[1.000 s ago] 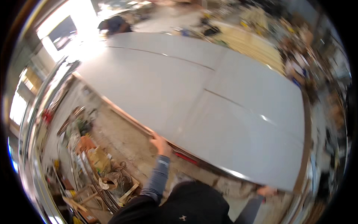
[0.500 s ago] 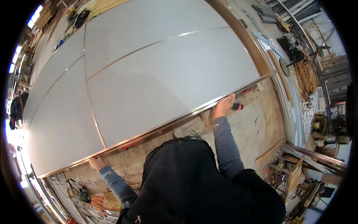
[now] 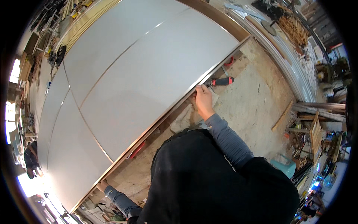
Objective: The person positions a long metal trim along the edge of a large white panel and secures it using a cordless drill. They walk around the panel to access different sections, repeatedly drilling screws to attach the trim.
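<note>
A large pale grey panel (image 3: 149,82), crossed by thin shiny metal strips, spreads in front of me with its metal-trimmed near edge toward my body. My right hand (image 3: 203,100) is closed on that edge, its fingertips curled at the trim and partly hidden below it. Farther left along the same edge, my left hand (image 3: 101,185) grips the panel too, most of its fingers hidden beneath. Just beyond my right hand, a tool with a black and red handle (image 3: 223,81) pokes out from under the panel; its other end is hidden.
Under the edge lies a red object (image 3: 138,150), and another red piece (image 3: 229,61) shows near the panel's right corner. Long white profiles (image 3: 278,71) run along the right. A wooden strip (image 3: 282,115) lies on the stained floor. Another person (image 3: 31,158) is at far left.
My view has turned, so the panel's edge slants more steeply. My right hand sits farther left along the edge, and more of the tool handle shows. The left hand stays at the edge.
</note>
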`<state>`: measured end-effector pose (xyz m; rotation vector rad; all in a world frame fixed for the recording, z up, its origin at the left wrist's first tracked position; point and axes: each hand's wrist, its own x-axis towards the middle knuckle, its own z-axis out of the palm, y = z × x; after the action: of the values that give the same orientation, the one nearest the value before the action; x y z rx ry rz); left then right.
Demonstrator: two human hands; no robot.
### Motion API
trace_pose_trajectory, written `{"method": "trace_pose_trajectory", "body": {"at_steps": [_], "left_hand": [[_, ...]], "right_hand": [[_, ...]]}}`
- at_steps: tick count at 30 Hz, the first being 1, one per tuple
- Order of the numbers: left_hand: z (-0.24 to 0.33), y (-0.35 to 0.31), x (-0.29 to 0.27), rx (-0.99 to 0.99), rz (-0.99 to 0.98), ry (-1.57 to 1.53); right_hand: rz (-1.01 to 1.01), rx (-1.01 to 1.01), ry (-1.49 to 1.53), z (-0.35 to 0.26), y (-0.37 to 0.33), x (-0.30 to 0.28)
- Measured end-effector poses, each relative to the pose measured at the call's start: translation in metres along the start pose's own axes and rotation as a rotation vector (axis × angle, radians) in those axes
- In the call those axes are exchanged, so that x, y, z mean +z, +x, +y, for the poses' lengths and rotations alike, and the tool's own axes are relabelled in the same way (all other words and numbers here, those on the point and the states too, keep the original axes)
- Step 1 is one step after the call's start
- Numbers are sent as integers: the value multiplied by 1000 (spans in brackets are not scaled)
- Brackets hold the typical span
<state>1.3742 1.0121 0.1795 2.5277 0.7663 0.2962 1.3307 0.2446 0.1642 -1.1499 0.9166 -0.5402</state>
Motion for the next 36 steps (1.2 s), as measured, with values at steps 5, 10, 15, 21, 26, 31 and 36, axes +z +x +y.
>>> {"method": "trace_pose_trajectory", "body": {"at_steps": [5, 10, 15, 21, 26, 31, 36], "left_hand": [[-40, 34, 7, -33, -59, -341], [-77, 67, -26, 244, -204, -50], [-8, 3, 15, 177, -333, 42], [99, -66, 61, 240, -543, 246], [175, -101, 55, 548, -606, 1042], [61, -21, 17, 419, -614, 143], [86, -12, 36, 363, -647, 462]], "right_hand": [[-126, 184, 249, -25, -45, 16], [-196, 231, 256, -17, -48, 22], [-138, 162, 235, 0, -48, 20], [-90, 2, 66, 15, -44, 14], [-153, 12, 109, 14, -49, 2], [-174, 45, 199, -11, -57, -17], [-31, -73, 203, 13, -53, 7]]}}
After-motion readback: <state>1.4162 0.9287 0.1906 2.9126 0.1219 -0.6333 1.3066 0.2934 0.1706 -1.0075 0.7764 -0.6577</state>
